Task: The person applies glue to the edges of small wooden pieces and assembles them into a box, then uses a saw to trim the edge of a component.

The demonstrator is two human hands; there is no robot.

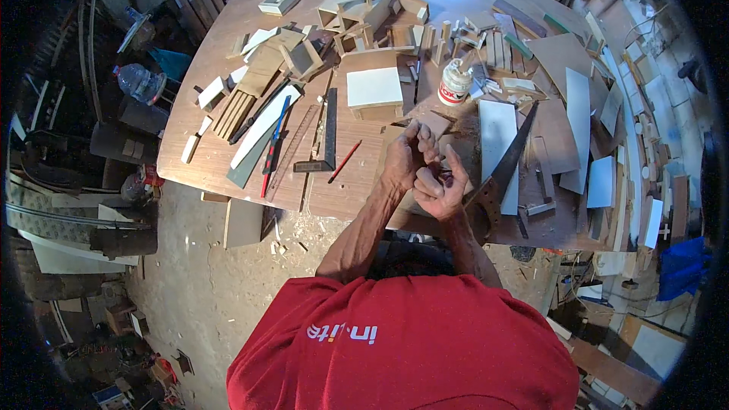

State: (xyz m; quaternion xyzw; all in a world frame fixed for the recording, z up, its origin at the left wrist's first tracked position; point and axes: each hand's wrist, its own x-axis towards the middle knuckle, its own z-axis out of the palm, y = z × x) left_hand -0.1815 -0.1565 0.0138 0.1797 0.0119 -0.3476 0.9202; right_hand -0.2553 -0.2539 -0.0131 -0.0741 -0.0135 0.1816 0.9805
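Observation:
Over the near edge of the wooden worktable, my left hand (408, 158) and my right hand (443, 187) are close together, fingers curled inward. Anything between the fingers is hidden or too small to name. A handsaw (510, 159) with a wooden handle lies just right of my right hand, partly on a white board (497, 133). Beyond the hands stand a white-topped wooden box (374, 88) and a white glue bottle (453, 85) with a red label. Left of my hands are a red pencil (345, 162) and a dark try square (326, 137).
A clear ruler (298, 144), a red and blue stick-like tool (275, 148) and board strips lie on the table's left. Small open wooden boxes (353, 11) and offcuts crowd the far side. Several boards (577, 125) cover the right. Wood scraps lie on the floor (197, 258).

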